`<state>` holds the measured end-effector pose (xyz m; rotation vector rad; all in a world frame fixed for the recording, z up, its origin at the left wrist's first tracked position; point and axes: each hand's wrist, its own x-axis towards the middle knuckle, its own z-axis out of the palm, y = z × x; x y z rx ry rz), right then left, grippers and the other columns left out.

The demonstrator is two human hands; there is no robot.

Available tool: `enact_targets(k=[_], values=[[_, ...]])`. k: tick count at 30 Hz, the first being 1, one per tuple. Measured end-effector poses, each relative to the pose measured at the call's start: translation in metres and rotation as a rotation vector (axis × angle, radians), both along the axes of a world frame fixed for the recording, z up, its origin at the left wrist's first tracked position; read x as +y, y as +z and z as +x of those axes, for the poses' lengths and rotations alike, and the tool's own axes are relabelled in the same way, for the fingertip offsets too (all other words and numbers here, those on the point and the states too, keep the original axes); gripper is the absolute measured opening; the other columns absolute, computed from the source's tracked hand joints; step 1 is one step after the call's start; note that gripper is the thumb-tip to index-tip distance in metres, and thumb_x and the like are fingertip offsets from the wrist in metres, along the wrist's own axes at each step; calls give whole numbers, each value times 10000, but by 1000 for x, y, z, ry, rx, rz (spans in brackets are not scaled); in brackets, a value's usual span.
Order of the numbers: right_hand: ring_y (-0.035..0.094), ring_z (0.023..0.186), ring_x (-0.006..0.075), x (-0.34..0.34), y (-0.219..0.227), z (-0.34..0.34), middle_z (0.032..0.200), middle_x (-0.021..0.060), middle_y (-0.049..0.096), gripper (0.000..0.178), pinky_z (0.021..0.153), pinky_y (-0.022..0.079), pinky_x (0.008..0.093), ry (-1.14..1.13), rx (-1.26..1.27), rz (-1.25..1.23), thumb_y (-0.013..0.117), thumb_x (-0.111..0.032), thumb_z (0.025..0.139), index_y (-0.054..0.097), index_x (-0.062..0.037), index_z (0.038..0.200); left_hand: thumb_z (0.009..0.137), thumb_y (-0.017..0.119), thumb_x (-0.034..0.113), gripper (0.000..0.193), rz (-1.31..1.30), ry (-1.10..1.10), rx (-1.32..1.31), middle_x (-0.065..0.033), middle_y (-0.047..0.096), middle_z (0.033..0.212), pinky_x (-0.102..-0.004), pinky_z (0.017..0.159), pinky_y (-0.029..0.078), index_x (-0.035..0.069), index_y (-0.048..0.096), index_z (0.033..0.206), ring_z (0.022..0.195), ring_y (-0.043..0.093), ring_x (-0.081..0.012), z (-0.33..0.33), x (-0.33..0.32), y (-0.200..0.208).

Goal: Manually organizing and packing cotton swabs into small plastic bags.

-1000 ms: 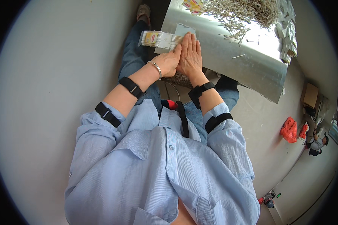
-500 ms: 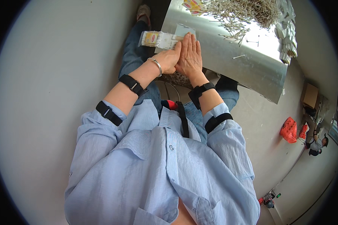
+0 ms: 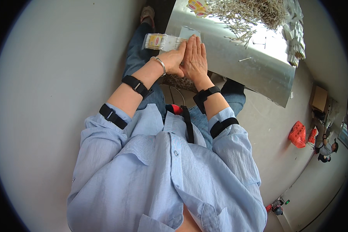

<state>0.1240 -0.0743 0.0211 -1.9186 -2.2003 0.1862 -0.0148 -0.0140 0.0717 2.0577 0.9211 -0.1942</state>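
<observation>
A clear pack of white cotton swabs with a yellow label lies at the near left corner of the metal table, and its right end runs up to my hands. My left hand, with a silver bracelet at the wrist, leans against the side of my right hand. Its index finger and thumb are stretched apart; the other fingers are partly hidden. Flat and with straight fingers, my right hand lies over the swab ends beside a pale flat sheet. Whatever lies under the palms is hidden.
Loose cotton swabs are heaped on the far part of the table. Yellow cards lie left of the heap, filled clear packs along the right edge. Red bags, a cardboard box and other people are off right.
Both hands stay at the pack with only a slight shift. My left hand's thumb has moved a little nearer the right palm. The pack lies almost where it was.
</observation>
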Motion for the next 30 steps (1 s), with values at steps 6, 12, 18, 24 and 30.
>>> enact_targets(k=[6,12,18,24,30], values=[[114,1456,341,0,0,0,1547,222,163,962,1181,92,438,-3,40,12,581,-441,795,113,49,1478,595,858,228,1249,19,11,-24,-354,596,1062,-407,874,510,-82,-15,1433,987,614,-441,-1,-3,-5],[114,1458,332,1,1,-1,1549,206,169,931,1181,97,434,-8,-34,-17,595,-408,802,132,31,1480,592,867,249,1257,-23,38,1,-361,580,1101,-398,901,494,-105,-4,1427,1029,600,-438,1,5,5],[117,1459,325,2,0,-1,1548,199,177,892,1181,97,434,-12,-66,-8,599,-401,799,189,18,1470,605,862,281,1236,-9,34,-6,-369,566,1123,-406,918,481,-84,20,1433,1055,588,-442,0,5,2],[133,1452,342,2,10,-6,1536,219,193,923,1181,101,435,-32,-26,-3,658,-397,741,237,19,1450,753,733,267,700,176,167,-64,-282,606,1103,-433,881,489,1,351,1275,1019,604,-412,-1,15,-4],[131,1448,358,1,15,-7,1530,237,188,981,1182,99,437,-54,33,-48,703,-403,702,227,31,1443,836,619,165,155,531,223,-75,-183,661,970,-435,798,524,32,664,902,942,647,-338,13,44,-4]])
